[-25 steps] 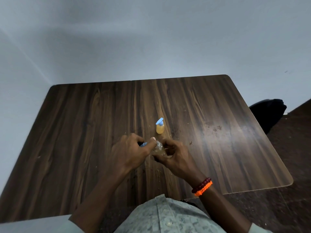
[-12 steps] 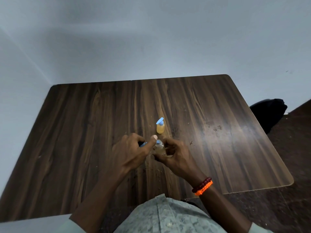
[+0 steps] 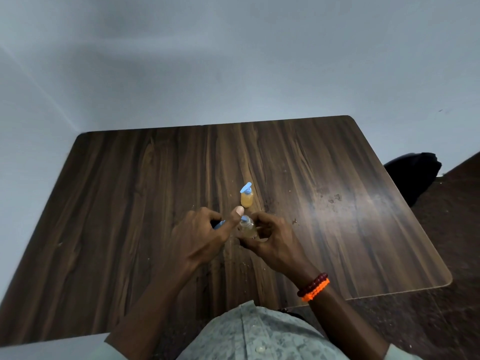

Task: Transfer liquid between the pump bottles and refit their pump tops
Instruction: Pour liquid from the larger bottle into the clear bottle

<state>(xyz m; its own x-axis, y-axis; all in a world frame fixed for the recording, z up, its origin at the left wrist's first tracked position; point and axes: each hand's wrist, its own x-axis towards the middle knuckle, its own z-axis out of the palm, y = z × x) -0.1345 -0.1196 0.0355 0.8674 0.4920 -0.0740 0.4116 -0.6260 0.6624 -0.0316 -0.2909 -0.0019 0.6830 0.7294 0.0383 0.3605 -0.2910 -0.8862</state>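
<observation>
A small bottle of orange liquid (image 3: pixel 246 199) with a blue pump top stands upright on the dark wooden table (image 3: pixel 130 193), just beyond my hands. My right hand (image 3: pixel 270 239) grips a second small clear bottle (image 3: pixel 247 226), tilted, with a little pale liquid in it. My left hand (image 3: pixel 200 235) is closed on that bottle's blue pump top (image 3: pixel 220 224) at the neck, thumb raised beside it. How far the top sits on the neck is hidden by my fingers.
The table fills a corner between pale walls at left and back. A dark bag or seat (image 3: pixel 413 175) lies on the floor past the table's right edge. Small stains mark the wood (image 3: pixel 330 196) to the right.
Both hands stay in place around the clear bottle; the fingers have shifted slightly at its neck. The orange bottle has not moved.
</observation>
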